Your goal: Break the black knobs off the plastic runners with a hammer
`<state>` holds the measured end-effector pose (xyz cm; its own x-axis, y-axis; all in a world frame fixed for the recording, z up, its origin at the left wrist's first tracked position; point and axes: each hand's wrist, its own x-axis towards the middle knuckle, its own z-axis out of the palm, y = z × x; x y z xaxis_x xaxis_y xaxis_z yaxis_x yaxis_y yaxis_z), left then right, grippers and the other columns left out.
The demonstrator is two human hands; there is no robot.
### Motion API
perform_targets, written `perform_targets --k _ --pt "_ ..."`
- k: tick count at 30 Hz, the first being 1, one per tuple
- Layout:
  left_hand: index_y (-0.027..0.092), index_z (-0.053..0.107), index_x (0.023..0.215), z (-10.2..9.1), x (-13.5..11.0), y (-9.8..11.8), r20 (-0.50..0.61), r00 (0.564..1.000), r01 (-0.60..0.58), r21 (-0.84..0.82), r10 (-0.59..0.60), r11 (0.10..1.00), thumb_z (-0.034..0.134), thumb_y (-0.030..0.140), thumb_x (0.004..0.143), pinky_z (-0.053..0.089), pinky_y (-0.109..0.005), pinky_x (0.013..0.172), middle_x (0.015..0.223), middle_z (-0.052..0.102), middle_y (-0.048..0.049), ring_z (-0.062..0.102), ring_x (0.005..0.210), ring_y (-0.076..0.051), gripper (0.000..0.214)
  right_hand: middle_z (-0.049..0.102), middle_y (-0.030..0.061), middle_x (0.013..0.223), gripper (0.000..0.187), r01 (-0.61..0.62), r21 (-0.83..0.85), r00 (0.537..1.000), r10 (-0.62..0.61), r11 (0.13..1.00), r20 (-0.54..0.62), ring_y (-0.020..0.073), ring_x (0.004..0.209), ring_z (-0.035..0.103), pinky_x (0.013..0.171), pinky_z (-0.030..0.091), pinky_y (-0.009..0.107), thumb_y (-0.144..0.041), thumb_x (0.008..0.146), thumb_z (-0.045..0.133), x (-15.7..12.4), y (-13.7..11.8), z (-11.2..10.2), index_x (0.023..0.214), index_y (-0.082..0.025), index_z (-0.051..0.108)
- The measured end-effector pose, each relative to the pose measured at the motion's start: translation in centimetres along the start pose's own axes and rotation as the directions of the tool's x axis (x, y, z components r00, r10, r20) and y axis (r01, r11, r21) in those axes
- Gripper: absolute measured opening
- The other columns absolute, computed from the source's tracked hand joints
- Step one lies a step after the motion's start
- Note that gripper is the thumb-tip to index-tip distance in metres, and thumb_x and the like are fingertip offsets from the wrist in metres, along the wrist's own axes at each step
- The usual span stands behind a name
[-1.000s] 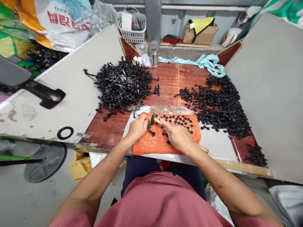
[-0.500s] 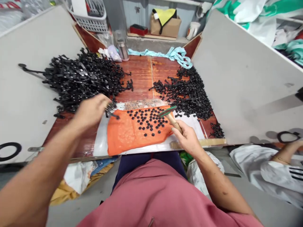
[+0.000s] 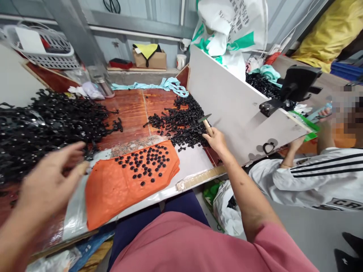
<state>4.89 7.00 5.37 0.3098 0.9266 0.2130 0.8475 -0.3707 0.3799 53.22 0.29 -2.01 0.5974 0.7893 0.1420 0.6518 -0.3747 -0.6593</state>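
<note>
My right hand (image 3: 217, 139) has its grip clenched on the hammer (image 3: 206, 123), right of centre; my left hand (image 3: 47, 181), blurred at lower left, hangs released beside the black parts pile (image 3: 48, 121).

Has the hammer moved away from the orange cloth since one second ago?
Yes. The hammer left the orange cloth and is now over the right-hand black pile.

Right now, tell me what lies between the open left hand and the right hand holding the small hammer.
In the head view, the orange cloth dotted with small black round caps lies between left hand and right hand.
</note>
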Motion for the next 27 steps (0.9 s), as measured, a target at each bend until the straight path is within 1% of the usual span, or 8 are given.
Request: perform_targets --k 3,6,9,13,16,20,24,27 --pt "0.057 0.057 0.124 3.0 -3.5 1.0 0.076 0.997 0.033 -0.192 -0.019 0.981 0.051 0.058 0.087 0.061 -0.039 0.088 0.097 0.075 0.0114 0.074 0.089 -0.022 0.037 0.064 -0.0006 0.071 0.020 -0.020 0.034 1.000 0.019 0.999 0.008 0.0192 0.071 0.056 0.071 0.040 0.029 -0.032 0.070 0.080 2.7 -1.4 1.6 0.079 -0.021 0.066" --pt "0.052 0.066 0.106 5.0 -5.8 1.9 0.104 0.993 0.084 -0.281 -0.056 0.956 0.055 0.060 0.083 0.063 -0.039 0.086 0.093 0.079 0.0131 0.077 0.090 -0.025 0.027 0.060 -0.0010 0.063 0.014 -0.065 0.128 0.998 0.065 0.990 0.004 0.0181 0.067 0.055 0.068 0.040 0.029 -0.024 0.072 0.076 4.5 -2.8 2.0 0.070 -0.020 0.062" --pt "0.051 0.070 0.100 5.4 -7.1 2.0 0.115 0.986 0.150 -0.317 -0.120 0.936 0.055 0.064 0.081 0.061 -0.043 0.091 0.098 0.080 0.0128 0.077 0.095 -0.028 0.027 0.060 -0.0004 0.062 0.017 -0.124 0.282 0.992 0.119 0.951 0.035 0.0133 0.054 0.048 0.058 0.039 0.027 -0.027 0.080 0.069 5.9 -4.0 0.8 0.070 -0.019 0.057" --pt "0.043 0.073 0.102 5.5 -7.6 1.8 0.194 0.971 0.206 -0.365 -0.142 0.908 0.055 0.064 0.082 0.060 -0.044 0.095 0.101 0.081 0.0040 0.077 0.095 -0.030 0.034 0.061 -0.0004 0.063 0.024 -0.208 0.495 0.971 0.115 0.844 0.211 0.0063 0.041 0.032 0.042 0.031 0.022 -0.031 0.085 0.071 6.3 -5.8 -1.5 0.074 -0.020 0.052" --pt "0.033 0.075 0.104 5.8 -7.6 2.6 0.244 0.965 0.187 -0.403 -0.092 0.896 0.054 0.060 0.085 0.059 -0.041 0.095 0.104 0.081 -0.0030 0.076 0.098 -0.029 0.039 0.058 -0.0029 0.061 0.033 -0.259 0.608 0.943 0.061 0.751 0.327 0.0040 0.039 0.028 0.036 0.026 0.019 -0.038 0.083 0.079 4.7 -7.2 -2.3 0.076 -0.020 0.052" --pt "0.031 0.075 0.109 5.8 -6.8 4.7 0.221 0.975 0.074 -0.423 0.024 0.903 0.052 0.054 0.091 0.058 -0.038 0.096 0.113 0.078 -0.0039 0.073 0.105 -0.027 0.038 0.056 -0.0050 0.062 0.038 -0.296 0.719 0.913 -0.035 0.629 0.407 0.0023 0.039 0.024 0.034 0.024 0.017 -0.046 0.081 0.081 1.0 -9.0 -1.9 0.078 -0.020 0.054" --pt "0.028 0.070 0.123 4.8 -5.1 7.4 -0.047 0.990 -0.141 -0.302 0.133 0.943 0.048 0.044 0.097 0.051 -0.044 0.107 0.125 0.073 -0.0078 0.066 0.118 -0.028 0.038 0.059 -0.0052 0.065 0.044 -0.309 0.779 0.877 -0.152 0.546 0.455 0.0016 0.037 0.025 0.034 0.023 0.018 -0.053 0.072 0.084 -3.9 -10.8 -0.5 0.087 -0.019 0.060" --pt "0.022 0.064 0.131 4.3 -3.5 9.4 -0.242 0.949 -0.246 -0.167 0.203 0.955 0.047 0.035 0.100 0.037 -0.051 0.119 0.133 0.069 -0.0106 0.058 0.130 -0.029 0.038 0.055 -0.0072 0.057 0.046 -0.327 0.785 0.837 -0.224 0.527 0.499 0.0031 0.033 0.029 0.033 0.024 0.019 -0.056 0.072 0.084 -8.7 -12.1 1.9 0.087 -0.019 0.060"
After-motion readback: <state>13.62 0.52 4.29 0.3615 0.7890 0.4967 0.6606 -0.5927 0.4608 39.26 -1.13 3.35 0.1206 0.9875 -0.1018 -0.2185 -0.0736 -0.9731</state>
